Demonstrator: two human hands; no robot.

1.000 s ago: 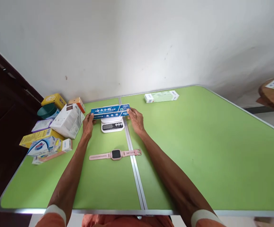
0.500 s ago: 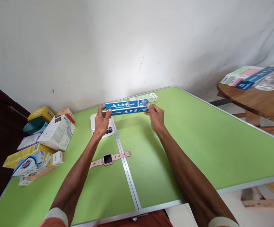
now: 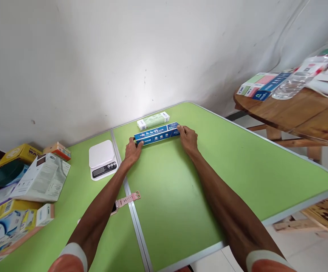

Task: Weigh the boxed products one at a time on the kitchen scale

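Note:
A long blue toothpaste box (image 3: 157, 135) with white lettering is held between my two hands, just in front of a pale green box (image 3: 153, 121). My left hand (image 3: 132, 151) grips its left end, thumb on the near side. At the right end, my right hand (image 3: 188, 139) is closed with thumb and fingers on the corner. Whether the blue box touches the table I cannot tell. Left of my left hand sits a white kitchen scale (image 3: 103, 158) with nothing on its plate. A pink-strapped watch (image 3: 128, 200) lies partly hidden under my left forearm.
Several packages crowd the green table's (image 3: 175, 211) left side, among them a white box (image 3: 43, 179), a yellow box (image 3: 19, 154) and an orange box (image 3: 58, 150). A round wooden table (image 3: 300, 117) at right holds more toothpaste boxes (image 3: 262, 85) and a clear plastic bottle (image 3: 294, 83).
Both hands have lowered the blue box and moved it right, away from the scale, in front of the green box. The view has turned to the right, showing more of the wooden table.

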